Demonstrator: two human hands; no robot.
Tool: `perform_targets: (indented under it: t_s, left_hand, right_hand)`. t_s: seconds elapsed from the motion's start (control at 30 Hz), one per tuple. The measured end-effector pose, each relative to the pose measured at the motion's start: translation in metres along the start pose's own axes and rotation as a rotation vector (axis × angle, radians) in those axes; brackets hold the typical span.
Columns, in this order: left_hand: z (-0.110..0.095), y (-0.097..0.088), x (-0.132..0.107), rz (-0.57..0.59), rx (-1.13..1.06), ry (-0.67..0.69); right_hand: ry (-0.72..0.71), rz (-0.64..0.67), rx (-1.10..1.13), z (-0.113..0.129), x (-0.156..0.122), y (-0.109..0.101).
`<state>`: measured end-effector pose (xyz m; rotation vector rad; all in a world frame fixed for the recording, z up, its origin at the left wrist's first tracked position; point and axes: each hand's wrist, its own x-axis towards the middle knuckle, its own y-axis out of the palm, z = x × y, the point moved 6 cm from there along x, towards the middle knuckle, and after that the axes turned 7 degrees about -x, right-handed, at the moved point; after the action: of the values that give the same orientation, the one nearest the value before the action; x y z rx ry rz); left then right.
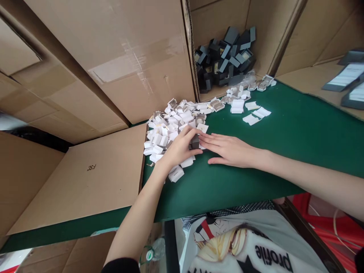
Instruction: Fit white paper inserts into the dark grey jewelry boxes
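My left hand [181,146] curls its thumb and fingers around a small dark grey box [195,142] at the right side of a pile of white folded card pieces [170,129]. Part of that box is hidden by the fingers. My right hand [231,151] reaches in from the right, fingers stretched out, palm toward the green tabletop [216,189]. Its fingertips meet the fingers of the left hand beside the box, and its thumb is apart from the others. A single white card piece [176,174] lies below the left wrist on the near side.
An open carton [227,15] at the back holds several dark boxes [227,57]. Loose white card pieces [257,113] lie right of the pile. A flat cardboard sheet [110,174] covers the table's left, with tall cartons [142,45] behind. Grey trays [345,77] stand far right.
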<state>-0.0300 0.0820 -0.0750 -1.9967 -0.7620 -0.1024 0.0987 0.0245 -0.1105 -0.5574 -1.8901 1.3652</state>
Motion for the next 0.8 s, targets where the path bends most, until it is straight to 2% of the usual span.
perform_targets:
  t_s: [0.17, 0.3, 0.5, 0.67, 0.8]
  left_hand:
    - [-0.001, 0.002, 0.002, 0.013, -0.004, 0.032]
    - [0.0, 0.0, 0.0, 0.0, -0.005, 0.016]
    - [0.005, 0.0, -0.004, -0.022, 0.02, -0.045]
    - [0.01, -0.001, -0.005, -0.023, 0.053, -0.089]
    - [0.01, -0.002, -0.005, -0.017, 0.07, -0.084]
  right_hand:
    - [0.027, 0.015, 0.004, 0.007, 0.001, 0.002]
    - [0.025, 0.06, 0.123, 0.003, 0.001, -0.001]
    - [0.098, -0.044, 0.25, -0.008, 0.001, -0.014]
    - [0.09, 0.049, 0.306, -0.005, 0.001, -0.004]
    - [0.104, -0.079, 0.328, -0.013, 0.002, -0.017]
